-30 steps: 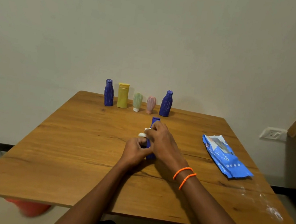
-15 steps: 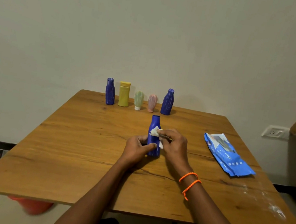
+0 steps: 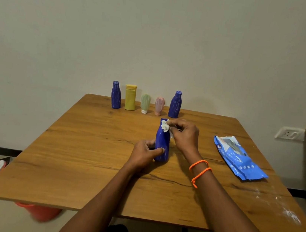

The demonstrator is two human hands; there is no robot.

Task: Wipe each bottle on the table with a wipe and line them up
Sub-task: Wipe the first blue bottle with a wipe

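While five bottles (image 3: 145, 100) already stand in a row at the far edge of the tabletop (image 3: 75, 164), a sixth, the blue bottle (image 3: 162, 143), stands upright mid-table and apart from them. The left hand (image 3: 146, 154) curls round its base, and the right hand (image 3: 183, 134) pinches a white wipe (image 3: 165, 126) against its neck. By the look of it, this one needs finishing and lining up.

Plain pale wall (image 3: 159, 29) behind wooden table (image 3: 84, 155).

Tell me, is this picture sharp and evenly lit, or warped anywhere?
Head view: soft, dim light; the table edge bows from wide-angle distortion; the orange tub beneath is smeared; the blue bottle and both hands look fairly sharp; no strong glare.
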